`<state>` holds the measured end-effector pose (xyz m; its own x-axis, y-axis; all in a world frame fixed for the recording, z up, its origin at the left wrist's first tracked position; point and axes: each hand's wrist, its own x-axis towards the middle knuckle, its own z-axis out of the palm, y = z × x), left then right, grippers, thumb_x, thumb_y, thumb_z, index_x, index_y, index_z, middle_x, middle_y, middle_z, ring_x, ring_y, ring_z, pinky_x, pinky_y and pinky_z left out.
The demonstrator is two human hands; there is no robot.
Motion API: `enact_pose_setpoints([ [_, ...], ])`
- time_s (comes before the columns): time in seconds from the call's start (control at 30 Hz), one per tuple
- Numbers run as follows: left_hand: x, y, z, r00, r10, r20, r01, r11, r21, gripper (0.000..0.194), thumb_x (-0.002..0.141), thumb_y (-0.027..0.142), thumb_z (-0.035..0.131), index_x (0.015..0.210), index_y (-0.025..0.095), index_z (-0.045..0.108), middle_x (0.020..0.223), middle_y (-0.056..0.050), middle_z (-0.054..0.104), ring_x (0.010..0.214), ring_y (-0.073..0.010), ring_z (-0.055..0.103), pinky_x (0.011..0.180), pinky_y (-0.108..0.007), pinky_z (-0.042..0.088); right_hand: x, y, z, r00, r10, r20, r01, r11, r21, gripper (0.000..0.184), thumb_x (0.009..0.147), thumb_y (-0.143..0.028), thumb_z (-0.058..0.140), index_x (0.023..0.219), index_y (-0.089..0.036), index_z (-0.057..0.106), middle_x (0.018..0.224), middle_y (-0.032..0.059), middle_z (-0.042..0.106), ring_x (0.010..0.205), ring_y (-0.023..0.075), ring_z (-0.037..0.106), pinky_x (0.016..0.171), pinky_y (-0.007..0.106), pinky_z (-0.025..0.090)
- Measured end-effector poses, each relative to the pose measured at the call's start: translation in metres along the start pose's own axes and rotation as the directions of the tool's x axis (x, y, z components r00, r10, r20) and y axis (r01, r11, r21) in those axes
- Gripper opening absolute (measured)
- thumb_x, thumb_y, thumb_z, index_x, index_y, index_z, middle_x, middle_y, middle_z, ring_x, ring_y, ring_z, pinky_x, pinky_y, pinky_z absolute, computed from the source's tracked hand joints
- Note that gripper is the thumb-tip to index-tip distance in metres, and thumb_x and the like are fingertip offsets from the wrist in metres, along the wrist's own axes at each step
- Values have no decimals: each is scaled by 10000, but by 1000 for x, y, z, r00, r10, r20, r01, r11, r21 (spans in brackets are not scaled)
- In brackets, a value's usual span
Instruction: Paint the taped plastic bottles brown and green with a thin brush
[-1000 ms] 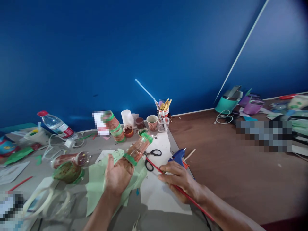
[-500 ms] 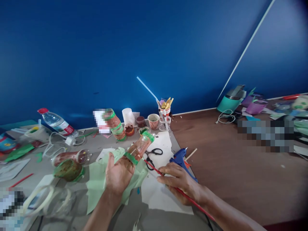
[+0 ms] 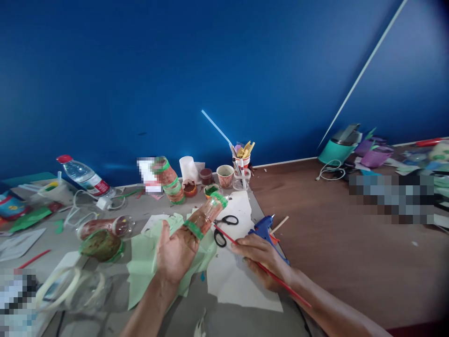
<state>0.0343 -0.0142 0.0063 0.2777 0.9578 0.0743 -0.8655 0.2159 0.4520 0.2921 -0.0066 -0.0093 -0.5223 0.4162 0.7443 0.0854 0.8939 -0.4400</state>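
Painted tube (image 3: 203,217): clear plastic, roughly cylindrical, streaked brown, green bands at both ends, no lettering seen; located on the left hand (image 3: 177,252), above the worktop. Left hand: palm up, thumb spread, fingers bearing the tube, whether inside or behind cannot be told. Right hand (image 3: 259,257): narrowed round a slim red rod (image 3: 277,279), tip just beside the tube, contact unclear. Beneath: black-handled scissors (image 3: 229,220), matte white paper (image 3: 242,290), crumpled pale-green sheet (image 3: 138,269). Near the right hand: blue plastic glue gun (image 3: 262,226). Behind: patterned paper cup (image 3: 225,178); taller banded tube (image 3: 167,177), leaning. Far left: clear bottle (image 3: 81,174), red cap, red-and-white label, wording illegible.
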Motion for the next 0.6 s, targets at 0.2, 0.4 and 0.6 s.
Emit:
enact_pose_setpoints([
  [0.2,0,1,-4,997,9,77,-8,1000,-7,898,939,674,170,1376,-55,458,1415,-249,489,1385,-313,396,1197,-429,210,2,-6,-1,999,49,9,-50,987,150,353,975,-237,430,1299,-177,556,1047,148,686,950,215,651,801,347,535],
  [0.4,-1,4,2,997,49,57,-47,999,-28,893,949,658,175,1399,-77,406,1408,-256,491,1343,-299,462,1144,-390,333,2,-5,-2,999,16,33,-20,991,132,341,970,-188,421,1283,-184,556,1025,141,691,896,202,643,779,342,522],
  [0.6,-1,2,5,998,52,-37,-53,998,-15,920,936,677,211,1505,-40,117,1394,-269,502,1299,-312,514,1160,-436,288,-2,-3,-5,997,70,16,-71,978,194,309,973,-207,424,1223,-188,605,1060,144,666,938,205,637,792,340,537],
])
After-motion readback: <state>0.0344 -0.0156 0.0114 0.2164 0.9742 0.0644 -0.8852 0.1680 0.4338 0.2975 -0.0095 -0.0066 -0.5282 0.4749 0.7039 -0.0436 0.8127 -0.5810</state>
